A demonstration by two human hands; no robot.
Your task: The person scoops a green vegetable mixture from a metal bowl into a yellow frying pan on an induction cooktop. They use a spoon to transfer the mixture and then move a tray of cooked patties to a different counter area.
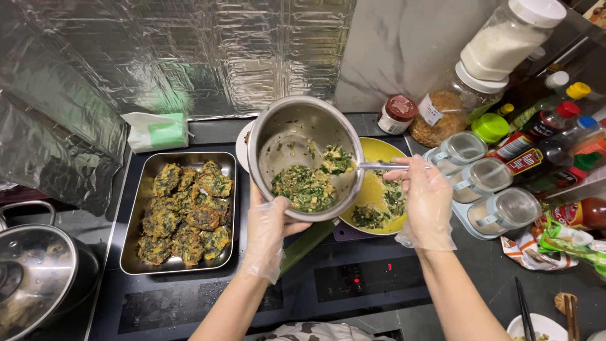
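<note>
My left hand point(270, 228), in a thin clear glove, grips a steel mixing bowl point(297, 129) from below and tilts it toward me. Green herb batter point(304, 187) lies in the bowl's lower part. My right hand point(427, 196), also gloved, holds a metal spoon point(379, 166) whose tip carries a lump of batter point(336, 159) inside the bowl. Behind the bowl sits a yellow frying pan point(377, 150) with oil and green fritters point(369, 216) in it.
A steel tray point(134, 218) of fried green fritters sits left on the black cooktop point(353, 284). A lidded pot point(35, 271) stands far left. Jars, spice containers and sauce bottles point(480, 177) crowd the right. Foil point(189, 50) lines the wall; a tissue pack point(156, 131) lies behind the tray.
</note>
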